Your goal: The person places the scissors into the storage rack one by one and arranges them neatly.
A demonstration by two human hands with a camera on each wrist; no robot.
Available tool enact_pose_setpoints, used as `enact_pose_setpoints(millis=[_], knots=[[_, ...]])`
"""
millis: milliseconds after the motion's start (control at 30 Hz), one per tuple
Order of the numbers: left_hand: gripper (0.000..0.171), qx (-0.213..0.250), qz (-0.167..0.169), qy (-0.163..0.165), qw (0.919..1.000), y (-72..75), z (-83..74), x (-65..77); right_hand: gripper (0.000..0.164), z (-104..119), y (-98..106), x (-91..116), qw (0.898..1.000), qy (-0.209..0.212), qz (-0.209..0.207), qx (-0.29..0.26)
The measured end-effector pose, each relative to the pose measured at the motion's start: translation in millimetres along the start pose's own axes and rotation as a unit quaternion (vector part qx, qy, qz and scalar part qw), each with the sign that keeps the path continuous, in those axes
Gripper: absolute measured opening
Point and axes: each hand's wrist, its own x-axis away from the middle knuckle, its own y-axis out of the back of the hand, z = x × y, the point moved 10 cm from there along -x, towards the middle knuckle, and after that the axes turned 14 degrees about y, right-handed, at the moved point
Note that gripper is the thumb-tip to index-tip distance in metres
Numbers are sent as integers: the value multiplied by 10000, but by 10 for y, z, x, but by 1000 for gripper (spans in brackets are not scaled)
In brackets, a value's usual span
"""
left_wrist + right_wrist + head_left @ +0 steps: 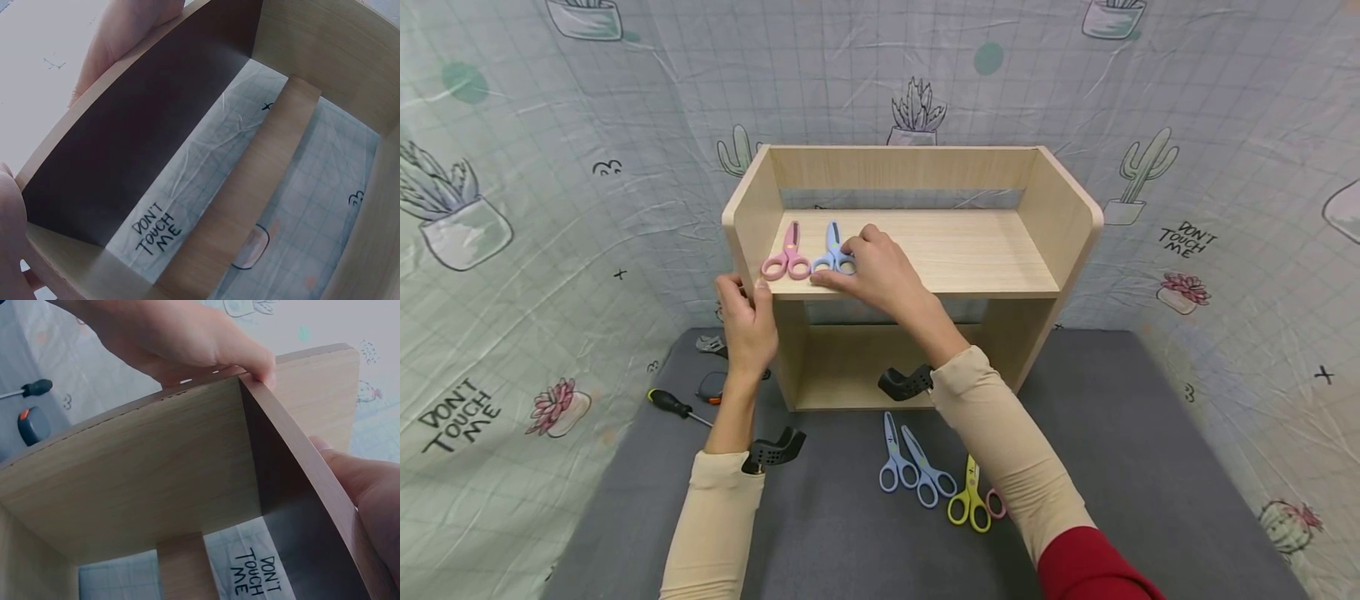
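A light wooden two-tier shelf (917,293) stands on the grey table. My left hand (748,325) grips its left side panel at the front, by the upper board; in the right wrist view the left thumb (265,374) presses on that corner. Pink scissors (790,254) lie on the upper board at the left, blades pointing back. Beside them are light blue scissors (832,243) pointing the same way. My right hand (883,271) holds these by the handle, thumb at the front edge and fingers curled by the right loop. In the left wrist view the scissors are hidden.
On the table before the shelf lie two blue scissors (895,462), yellow scissors (972,500) and pink scissors (996,502), partly under the right sleeve. Left of the shelf are a screwdriver (670,403), an adjustable wrench (709,344) and a dark tool with orange (712,387).
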Motion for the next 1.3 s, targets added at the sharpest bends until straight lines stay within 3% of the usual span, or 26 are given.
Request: enact_pose_setpoints(millis=[100,200,333,433,900,1300], knots=[[40,-2,-11,1,10000,2,-2,-4,72,11,24,12,9998,53,-164,59],[39,-22,-29,24,10000,-1,4,-8,70,62,101,49,9970,307,-663,252],[39,-7,14,0,10000,-15,-3,-10,61,177,238,160,9823,822,-1597,527],[39,-3,46,-21,10000,-24,-13,-13,56,249,294,261,9717,1074,-2004,639],[43,-26,26,23,10000,-28,-3,-13,57,422,389,708,9562,1392,-2492,644],[42,-103,-13,106,9999,-1,26,-15,58,512,300,1154,9535,1479,-2587,451]])
